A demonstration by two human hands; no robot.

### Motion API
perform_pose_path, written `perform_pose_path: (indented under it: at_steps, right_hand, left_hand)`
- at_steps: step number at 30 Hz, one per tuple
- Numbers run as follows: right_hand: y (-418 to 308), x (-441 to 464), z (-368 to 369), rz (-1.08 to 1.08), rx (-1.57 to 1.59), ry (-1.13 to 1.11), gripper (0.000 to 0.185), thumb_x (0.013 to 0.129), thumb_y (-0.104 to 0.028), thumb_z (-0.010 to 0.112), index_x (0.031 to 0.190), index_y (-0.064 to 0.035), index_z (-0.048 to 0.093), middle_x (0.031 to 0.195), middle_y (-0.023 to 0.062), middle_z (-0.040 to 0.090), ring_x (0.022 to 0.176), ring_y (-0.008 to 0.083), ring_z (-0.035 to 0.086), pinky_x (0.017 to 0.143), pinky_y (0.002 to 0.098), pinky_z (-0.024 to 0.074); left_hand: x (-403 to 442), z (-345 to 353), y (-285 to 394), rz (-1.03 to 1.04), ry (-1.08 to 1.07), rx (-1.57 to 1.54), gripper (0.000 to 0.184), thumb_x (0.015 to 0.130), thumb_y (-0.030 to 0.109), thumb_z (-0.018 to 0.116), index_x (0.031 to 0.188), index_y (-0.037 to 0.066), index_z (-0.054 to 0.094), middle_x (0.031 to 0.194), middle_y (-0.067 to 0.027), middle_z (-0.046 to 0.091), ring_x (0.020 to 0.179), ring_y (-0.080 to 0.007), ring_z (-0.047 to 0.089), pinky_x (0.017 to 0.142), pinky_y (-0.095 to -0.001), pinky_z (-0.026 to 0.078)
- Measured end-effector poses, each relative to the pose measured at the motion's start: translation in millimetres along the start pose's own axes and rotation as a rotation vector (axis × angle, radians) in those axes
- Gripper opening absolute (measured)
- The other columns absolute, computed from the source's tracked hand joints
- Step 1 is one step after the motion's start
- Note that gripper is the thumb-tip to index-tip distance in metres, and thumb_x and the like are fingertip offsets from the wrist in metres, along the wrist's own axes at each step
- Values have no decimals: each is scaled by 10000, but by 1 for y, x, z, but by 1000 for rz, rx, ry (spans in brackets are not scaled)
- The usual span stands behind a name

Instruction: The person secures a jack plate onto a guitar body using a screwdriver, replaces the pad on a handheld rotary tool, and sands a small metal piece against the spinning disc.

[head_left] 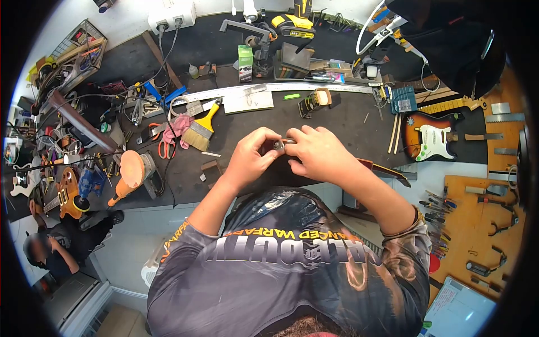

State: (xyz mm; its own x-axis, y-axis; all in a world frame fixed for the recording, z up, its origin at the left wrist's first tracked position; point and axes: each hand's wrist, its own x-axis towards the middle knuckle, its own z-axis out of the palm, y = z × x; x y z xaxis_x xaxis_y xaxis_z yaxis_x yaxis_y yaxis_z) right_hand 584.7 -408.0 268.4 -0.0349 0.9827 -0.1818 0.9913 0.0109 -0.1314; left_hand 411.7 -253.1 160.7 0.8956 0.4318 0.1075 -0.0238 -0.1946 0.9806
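A person in a dark printed shirt (292,264) works at a cluttered dark desk (348,126), both hands drawn together above its near edge. The left hand (257,155) is curled with thumb and fingers pinching a small metal-looking piece (278,145), while the right hand (315,153), fingers bent, meets it from the other side. The piece sits between the 2 hands, mostly covered by fingers; its exact shape cannot be told, nor whether the right hand grips it or something thin beside it.

Beyond the hands, a small dark device with a pale top (316,102) stands near a bright green piece (292,96) and a white block (249,101), with a long metal ruler (342,87) stretched behind. To the left, a yellow-handled paintbrush (203,128) lies just beside a pink cloth (178,128) and red-handled scissors (167,148). To the right, 2 thin wooden sticks (395,133) lie near a sunburst guitar body (414,133) with a white pickguard, a guitar neck (446,106) along its far side. A yellow-and-black power drill (295,23) rests at the back. At far left, a 2nd person (62,247) in dark clothing appears well apart from the work.
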Motion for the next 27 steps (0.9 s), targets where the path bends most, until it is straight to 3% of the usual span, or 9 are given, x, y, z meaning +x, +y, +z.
perform_pose_path:
  at_steps: [1,5,11,14,20,27]
  right_hand:
    - [0,3,-6,-15,-55,-27,272,936,-249,816,1167,-111,778,1238,89,698,1164,282,704,945,469,602]
    - [1,-1,-1,17,-29,-40,344,955,-250,841,1259,-116,752,1254,88,711,1132,301,742,900,468,639]
    - [2,-22,13,100,309,309,574,951,-179,867,1466,-125,620,1324,105,711,1211,342,746,929,448,650]
    - [-1,-24,34,108,411,439,563,952,-155,861,1470,-123,644,1371,111,696,1227,347,730,986,460,630]
    - [6,-24,69,23,325,616,532,948,-124,856,1455,-140,697,1406,111,684,1273,372,694,1113,527,560]
    - [4,-23,68,90,403,619,499,924,-108,873,1400,-107,720,1425,127,699,1279,371,700,1104,486,567]
  left_hand:
    - [1,1,-1,94,33,33,359,876,-75,854,1199,32,743,1154,-85,779,996,-206,758,880,-363,614]
    - [6,1,2,259,98,109,309,861,-45,855,1148,17,758,1109,-95,765,981,-281,736,851,-390,603]
    - [15,3,4,303,39,179,323,871,14,887,1174,24,776,1156,-110,767,1076,-329,734,909,-441,608]
    - [17,4,9,316,11,228,357,893,48,887,1236,35,788,1177,-110,765,1093,-328,729,918,-445,611]
    - [14,5,19,409,25,389,380,939,59,856,1315,52,799,1186,-113,763,1084,-335,724,931,-451,616]
    - [9,5,13,388,53,366,326,972,43,826,1297,42,797,1200,-114,752,1071,-337,721,910,-451,614]
